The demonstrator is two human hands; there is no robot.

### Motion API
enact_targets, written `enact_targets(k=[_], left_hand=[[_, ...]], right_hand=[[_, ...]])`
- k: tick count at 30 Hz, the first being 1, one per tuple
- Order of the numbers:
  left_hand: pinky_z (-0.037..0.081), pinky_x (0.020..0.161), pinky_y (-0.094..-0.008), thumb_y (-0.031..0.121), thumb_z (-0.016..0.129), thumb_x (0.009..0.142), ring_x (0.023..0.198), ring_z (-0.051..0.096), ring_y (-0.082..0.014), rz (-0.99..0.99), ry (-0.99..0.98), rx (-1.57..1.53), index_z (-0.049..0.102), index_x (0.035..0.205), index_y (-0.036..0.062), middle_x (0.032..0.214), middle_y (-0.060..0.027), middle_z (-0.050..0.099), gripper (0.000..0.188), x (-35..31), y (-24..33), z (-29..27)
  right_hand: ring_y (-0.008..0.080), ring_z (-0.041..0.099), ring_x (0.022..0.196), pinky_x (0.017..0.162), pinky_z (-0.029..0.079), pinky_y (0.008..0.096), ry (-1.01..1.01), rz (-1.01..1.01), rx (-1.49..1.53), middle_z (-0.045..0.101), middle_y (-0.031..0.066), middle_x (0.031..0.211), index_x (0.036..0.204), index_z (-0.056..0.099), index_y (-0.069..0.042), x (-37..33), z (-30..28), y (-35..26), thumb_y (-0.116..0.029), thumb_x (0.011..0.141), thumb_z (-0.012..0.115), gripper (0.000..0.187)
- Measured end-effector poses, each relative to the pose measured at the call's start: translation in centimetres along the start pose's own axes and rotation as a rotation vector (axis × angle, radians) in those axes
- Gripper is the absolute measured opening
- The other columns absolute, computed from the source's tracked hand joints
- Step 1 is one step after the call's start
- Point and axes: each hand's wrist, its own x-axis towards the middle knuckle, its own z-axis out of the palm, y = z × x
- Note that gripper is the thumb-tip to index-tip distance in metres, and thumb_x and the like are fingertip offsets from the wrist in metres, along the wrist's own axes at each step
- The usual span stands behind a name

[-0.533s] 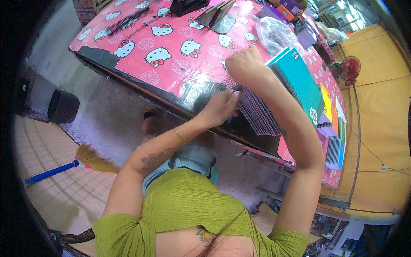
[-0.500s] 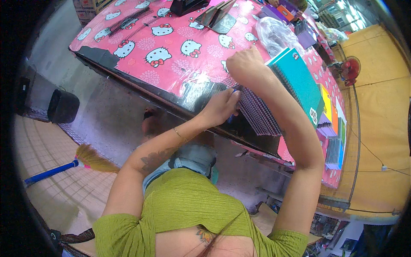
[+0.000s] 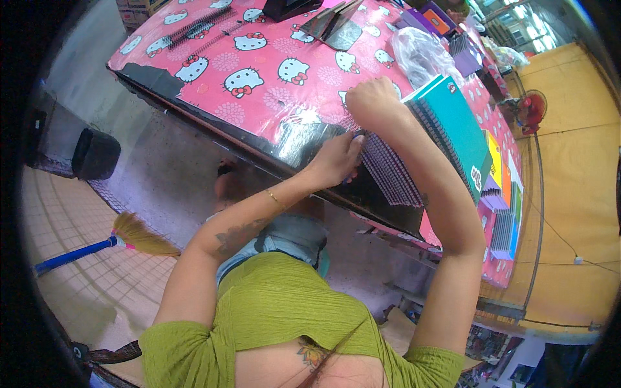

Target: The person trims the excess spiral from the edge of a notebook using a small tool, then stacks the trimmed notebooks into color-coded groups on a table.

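Note:
My left hand is closed around a small tool with dark blue handles, at the near edge of the table. Most of that tool is hidden in the fingers, so its kind does not show. Just right of it lies a stack of spiral-bound notebooks, their dark coils facing me. My right hand is bent into a fist at the far end of these coils. Its fingertips, and whatever they hold, are out of sight. Beyond my right forearm lie teal spiral notebooks.
Yellow notebooks and blue ones are stacked at the right. A clear plastic bag sits farther back. Loose black coils lie at the far left of the pink table. A broom is on the floor.
The whole view has shifted slightly. Both hands keep nearly the same place and pose at the notebook coils, and the blue handles show a little differently in my left hand.

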Motion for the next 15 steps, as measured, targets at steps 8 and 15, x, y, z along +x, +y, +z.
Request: enact_targets(k=[8,15], left_hand=[[0.051,0.058,-0.0384,0.032,0.040,0.103,0.061,0.067,-0.0235,0.030,0.000,0.052,0.052,0.093,-0.0040,0.073,-0.0163,0.063,0.039,-1.1,-1.1,-0.2],[0.048,0.051,-0.0288,0.034,0.039,0.104,0.065,0.063,-0.0136,-0.021,0.002,0.036,0.053,0.094,0.0011,0.075,-0.0066,0.059,0.037,0.2,-0.9,0.0]], right_hand=[[0.0285,0.071,0.084,0.072,0.052,0.0424,0.137,0.079,0.088,0.072,0.0141,0.085,0.082,0.073,-0.007,0.5,0.9,-0.2,-0.016,0.082,0.057,0.019],[0.0291,0.071,0.083,0.071,0.053,0.0428,0.059,0.000,0.029,0.072,0.0151,0.087,0.086,0.073,-0.006,0.8,1.7,0.2,-0.017,0.082,0.056,0.021]])
